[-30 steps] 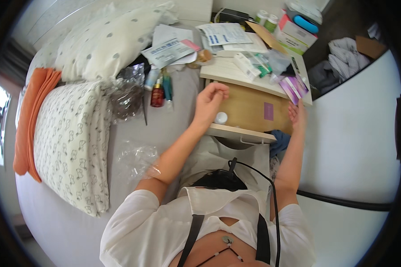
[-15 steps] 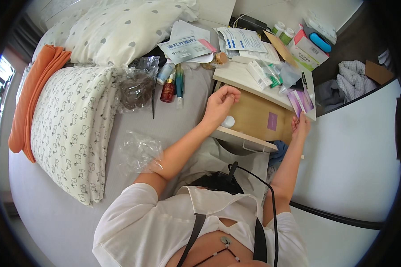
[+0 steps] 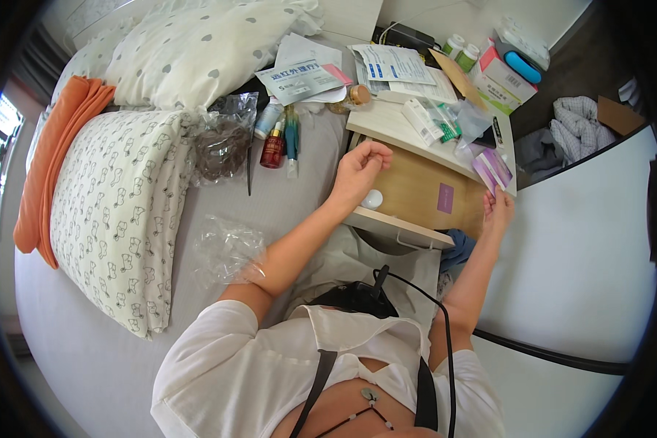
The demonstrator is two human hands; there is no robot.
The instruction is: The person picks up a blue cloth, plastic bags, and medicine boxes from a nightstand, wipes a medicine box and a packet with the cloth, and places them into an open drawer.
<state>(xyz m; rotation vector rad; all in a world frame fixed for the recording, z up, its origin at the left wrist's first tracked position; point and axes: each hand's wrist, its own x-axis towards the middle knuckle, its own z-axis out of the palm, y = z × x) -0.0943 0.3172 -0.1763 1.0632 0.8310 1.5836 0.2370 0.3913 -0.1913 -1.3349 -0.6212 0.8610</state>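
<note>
My right hand (image 3: 498,212) pinches the near end of a small purple-and-white box (image 3: 493,172) at the right corner of the nightstand top. Below that top, a pale wooden drawer (image 3: 405,190) is pulled out. A flat purple card (image 3: 445,198) and a round white lid or jar (image 3: 373,198) lie inside it. Over the drawer's left side is my left hand (image 3: 361,171), its fingers loosely curled in with nothing visible between them. Close to the box on the nightstand are a clear plastic bag (image 3: 474,120) and a dark pen-like stick (image 3: 497,131).
On the nightstand top (image 3: 383,117) are white cartons (image 3: 421,120), papers (image 3: 398,64), green bottles (image 3: 467,57) and a larger carton (image 3: 500,84). The bed holds a red dropper bottle (image 3: 273,148), a tube (image 3: 292,150), a bagged brown item (image 3: 223,150) and crumpled clear plastic (image 3: 230,248).
My right hand has shifted slightly to the right, and the purple-and-white box has turned a little at the nightstand corner. My left hand stays almost where it was.
</note>
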